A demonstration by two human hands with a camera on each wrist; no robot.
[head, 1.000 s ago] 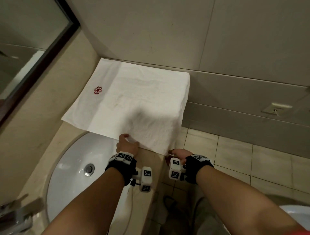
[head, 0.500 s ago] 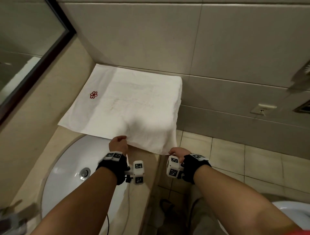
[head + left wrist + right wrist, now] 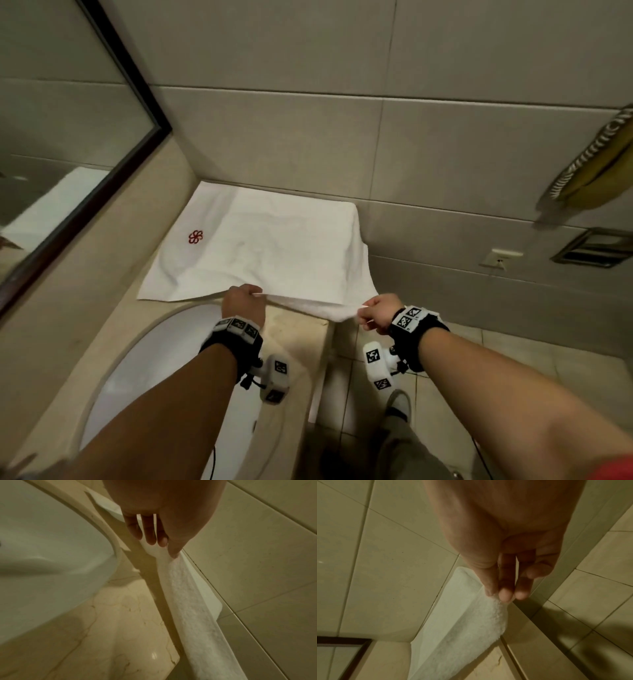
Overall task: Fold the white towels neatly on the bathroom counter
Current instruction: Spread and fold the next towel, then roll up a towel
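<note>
A white towel (image 3: 274,246) with a small red flower emblem (image 3: 195,236) lies spread over the beige counter (image 3: 294,339), against the tiled back wall. Its near edge is raised off the counter. My left hand (image 3: 244,301) pinches that edge near the middle; the left wrist view shows the thumb and fingers (image 3: 150,534) closed on the towel (image 3: 193,608). My right hand (image 3: 376,313) pinches the near right corner, out past the counter's end. Thumb and fingertips (image 3: 505,595) squeeze the fluffy towel corner (image 3: 471,626) in the right wrist view.
A white oval sink (image 3: 164,370) is set into the counter just left of my left arm. A dark-framed mirror (image 3: 68,154) covers the left wall. A yellow cloth (image 3: 596,171) hangs at the right, above a wall vent (image 3: 592,248). Tiled floor lies below right.
Both hands have lifted the towel's near edge off the counter; the right hand has risen from below the overhanging corner. The head view has tilted up toward the wall.
</note>
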